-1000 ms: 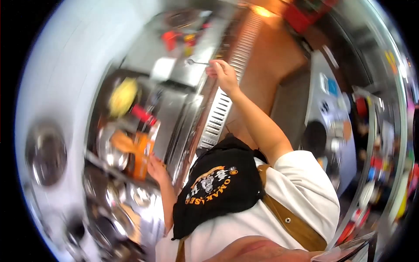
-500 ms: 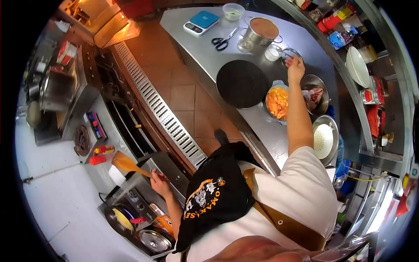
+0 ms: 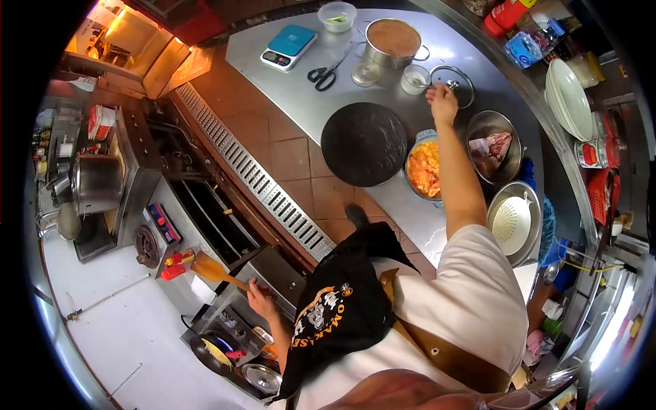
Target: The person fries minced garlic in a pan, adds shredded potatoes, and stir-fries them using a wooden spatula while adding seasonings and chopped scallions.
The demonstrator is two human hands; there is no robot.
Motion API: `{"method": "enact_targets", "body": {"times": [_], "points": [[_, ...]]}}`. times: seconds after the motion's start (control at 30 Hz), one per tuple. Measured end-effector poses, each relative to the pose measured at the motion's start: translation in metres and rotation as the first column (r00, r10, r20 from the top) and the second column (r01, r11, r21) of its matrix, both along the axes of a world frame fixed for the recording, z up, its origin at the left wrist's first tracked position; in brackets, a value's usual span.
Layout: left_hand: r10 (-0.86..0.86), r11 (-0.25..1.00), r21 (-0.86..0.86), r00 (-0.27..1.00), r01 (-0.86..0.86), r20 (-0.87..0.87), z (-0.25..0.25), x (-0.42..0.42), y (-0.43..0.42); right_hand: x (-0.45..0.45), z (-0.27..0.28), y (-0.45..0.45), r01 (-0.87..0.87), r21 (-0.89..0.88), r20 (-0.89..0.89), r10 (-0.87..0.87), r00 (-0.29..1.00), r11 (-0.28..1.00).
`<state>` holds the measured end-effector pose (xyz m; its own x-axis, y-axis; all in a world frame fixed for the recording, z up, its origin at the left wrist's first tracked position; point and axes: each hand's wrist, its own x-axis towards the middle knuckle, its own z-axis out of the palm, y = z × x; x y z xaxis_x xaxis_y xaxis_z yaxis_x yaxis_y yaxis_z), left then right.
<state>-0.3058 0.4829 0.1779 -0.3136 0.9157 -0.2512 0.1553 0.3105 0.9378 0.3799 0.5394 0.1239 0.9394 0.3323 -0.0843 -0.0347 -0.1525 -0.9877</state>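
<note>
My right hand [image 3: 443, 102] pinches a small spoon [image 3: 426, 86], whose end is at a small jar of white contents [image 3: 415, 80]. A glass lid [image 3: 453, 83] lies just beside that hand. Below the wrist sit a bowl of orange-red food [image 3: 424, 169] and a metal bowl with raw meat [image 3: 489, 150]. Over on the left, my left hand [image 3: 260, 299] grips the handle of a wooden spatula [image 3: 210, 268], held out above the stove side. A pan with yellow food [image 3: 213, 354] is below it.
A pot of brown contents [image 3: 393, 41], scissors [image 3: 324, 76], a scale [image 3: 288, 49] and a black round pan [image 3: 363, 144] stand on the steel table [image 3: 301, 102]. Near my right arm is a white colander [image 3: 510, 225]. A floor drain grate [image 3: 253, 174] runs between the counters.
The view has swung from the stove side to the steel table. My right hand, with the small spoon, has moved from over the stove counter to the jar. The spatula has lifted away from the pan area.
</note>
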Motion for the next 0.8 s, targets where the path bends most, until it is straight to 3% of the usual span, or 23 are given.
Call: {"method": "enact_targets", "body": {"times": [0.1, 0.33, 0.53, 0.6, 0.67, 0.73, 0.77, 0.8], "points": [[0.008, 1.000, -0.022, 1.000, -0.008, -0.019, -0.005, -0.004, -0.001, 0.000, 0.002, -0.006, 0.079, 0.116, -0.065, -0.072, 0.995, 0.990], [0.038, 0.999, -0.010, 0.999, -0.038, 0.027, -0.008, -0.010, -0.012, -0.014, 0.026, -0.016, 0.117, 0.320, -0.203, -0.053, 0.978, 0.940], [0.153, 0.986, 0.039, 0.980, -0.159, 0.125, -0.014, -0.037, -0.039, -0.119, 0.108, 0.019, -0.280, 0.426, 0.001, 0.309, 0.951, 0.860], [0.255, 0.967, -0.012, 0.958, -0.256, 0.131, -0.008, -0.050, -0.056, -0.182, 0.136, 0.045, -0.459, 0.445, 0.061, 0.486, 0.872, 0.769], [0.341, 0.937, -0.011, 0.911, -0.348, 0.231, -0.011, -0.070, -0.077, -0.259, 0.160, 0.076, -0.606, 0.529, 0.099, 0.666, 0.739, 0.594], [0.449, 0.893, -0.089, 0.859, -0.441, 0.245, -0.007, -0.093, -0.103, -0.352, 0.180, 0.107, -0.659, 0.558, 0.044, 0.775, 0.630, 0.504], [0.478, 0.874, 0.015, 0.863, -0.486, 0.162, -0.018, -0.104, -0.122, -0.403, 0.190, 0.118, -0.701, 0.581, 0.040, 0.846, 0.532, 0.414], [0.552, 0.833, 0.006, 0.832, -0.553, 0.062, -0.007, -0.110, -0.139, -0.456, 0.200, 0.125, -0.732, 0.602, 0.035, 0.905, 0.424, 0.319]]}}
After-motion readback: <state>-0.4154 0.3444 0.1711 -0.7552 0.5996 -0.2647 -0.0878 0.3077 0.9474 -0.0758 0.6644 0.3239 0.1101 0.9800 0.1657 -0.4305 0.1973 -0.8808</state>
